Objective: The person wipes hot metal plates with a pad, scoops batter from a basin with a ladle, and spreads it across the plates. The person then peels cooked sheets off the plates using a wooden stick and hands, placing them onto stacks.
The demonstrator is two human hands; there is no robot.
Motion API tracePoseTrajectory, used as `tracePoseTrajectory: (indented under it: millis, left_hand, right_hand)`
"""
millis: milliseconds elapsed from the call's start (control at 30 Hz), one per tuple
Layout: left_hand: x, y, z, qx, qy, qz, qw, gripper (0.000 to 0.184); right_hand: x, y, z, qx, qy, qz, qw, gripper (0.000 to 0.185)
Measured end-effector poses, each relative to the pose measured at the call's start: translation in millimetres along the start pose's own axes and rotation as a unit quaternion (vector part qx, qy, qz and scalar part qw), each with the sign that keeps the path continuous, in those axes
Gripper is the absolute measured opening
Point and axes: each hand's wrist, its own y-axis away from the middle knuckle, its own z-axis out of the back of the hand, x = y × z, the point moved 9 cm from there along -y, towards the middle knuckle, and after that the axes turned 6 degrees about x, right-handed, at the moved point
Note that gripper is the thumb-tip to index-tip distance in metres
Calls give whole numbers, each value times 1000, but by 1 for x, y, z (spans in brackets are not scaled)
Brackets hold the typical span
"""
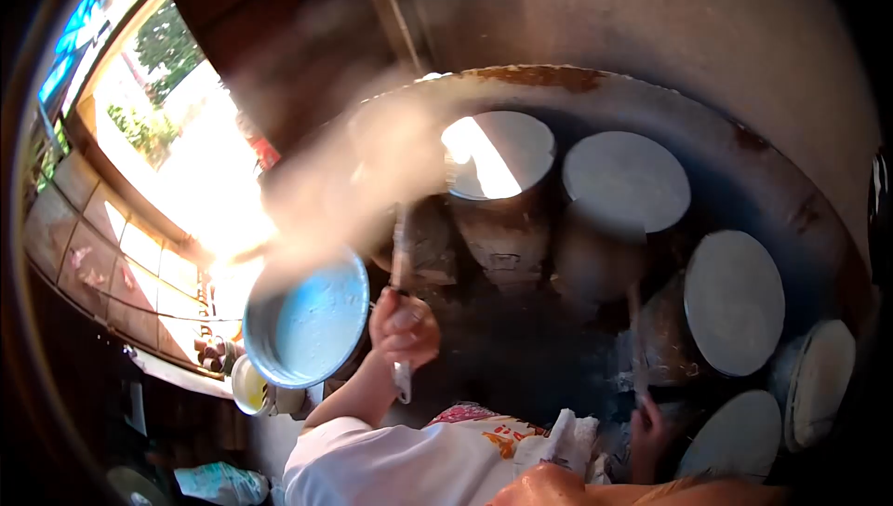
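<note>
My left hand [405,329] is closed round the handle of a long tool [401,250], which points up from my fist. Its far end meets a pale motion blur whose shape I cannot make out. Beside this hand stands a blue-rimmed pot [312,320] of whitish liquid. Low on the right, my right hand [648,427] grips a thin stick [636,343]. The stick rises toward a blurred dark round shape [595,250], which overlaps the front of a white-topped round vessel [626,180].
More white-topped vessels curve around the right: one at the back [507,148], one at the right [735,303], one low down [735,441]. A curved wall [670,101] rises behind. A bright window and a tiled wall [88,236] are at the left, above a small bucket [249,385].
</note>
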Motion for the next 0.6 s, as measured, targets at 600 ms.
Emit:
tracePoseTrajectory:
  millis: [600]
  left_hand:
    - [-357,265,143,-694,-620,68,359,56]
  right_hand:
    - [291,-177,-391,271,-127,203,933,39]
